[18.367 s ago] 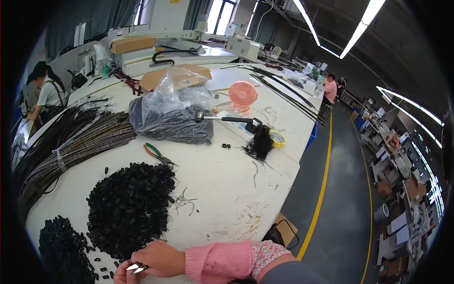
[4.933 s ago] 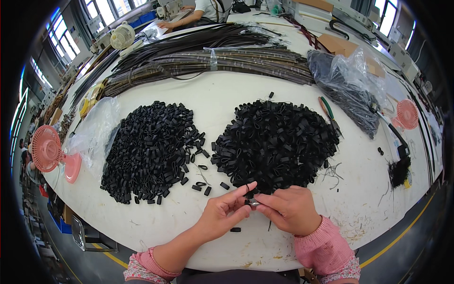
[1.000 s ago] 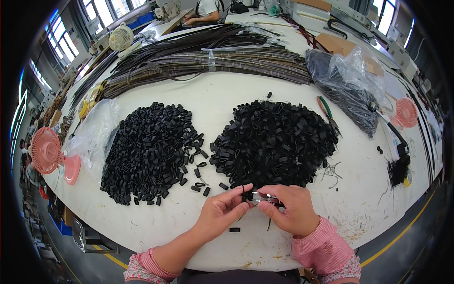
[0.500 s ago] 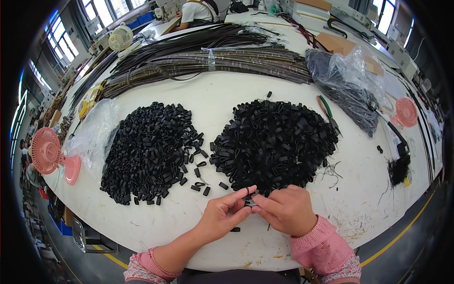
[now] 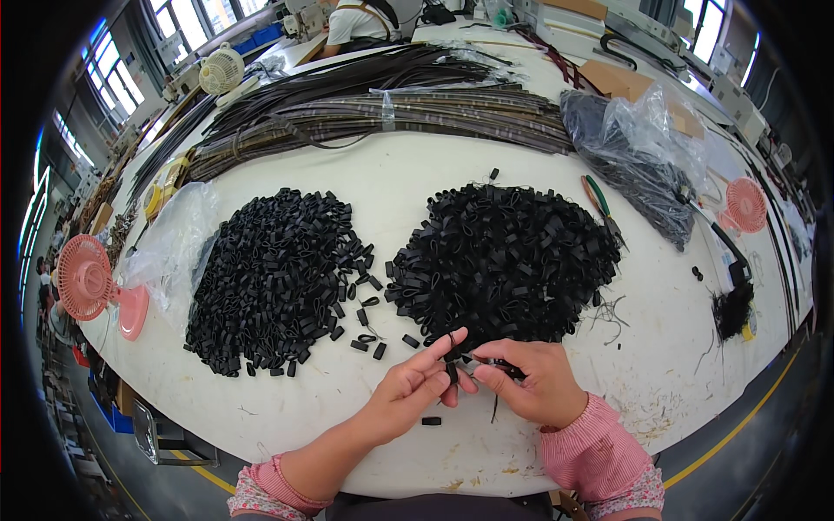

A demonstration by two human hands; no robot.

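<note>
My left hand (image 5: pixel 410 389) is closed in a pinch on a small black strap loop (image 5: pixel 451 373). A thin black band (image 5: pixel 451 345) crosses its index finger near the tip. Close beside it on the right, my right hand (image 5: pixel 537 382) is wrapped round a small dark-handled cutting tool, probably thread snips (image 5: pixel 509 368); the fingers hide most of it. Just beyond both hands lies a big heap of black loops (image 5: pixel 508 260), many with loose thread ends. A second, neater heap of black loops (image 5: pixel 269 282) lies to the left. One single loop (image 5: pixel 432 421) rests below the left hand.
Bundled dark strips (image 5: pixel 373 117) stretch across the back of the white table (image 5: pixel 365 434). Scissors with green and red handles (image 5: pixel 599 200) lie right of the big heap, near a clear bag of black material (image 5: pixel 630 165). Pink fans (image 5: pixel 85 276) stand at both sides. A person (image 5: pixel 360 22) sits beyond.
My hands have drawn slightly apart. The right hand has shifted a little right with its tool, and the loop now shows between the left hand's fingers. The heaps look the same.
</note>
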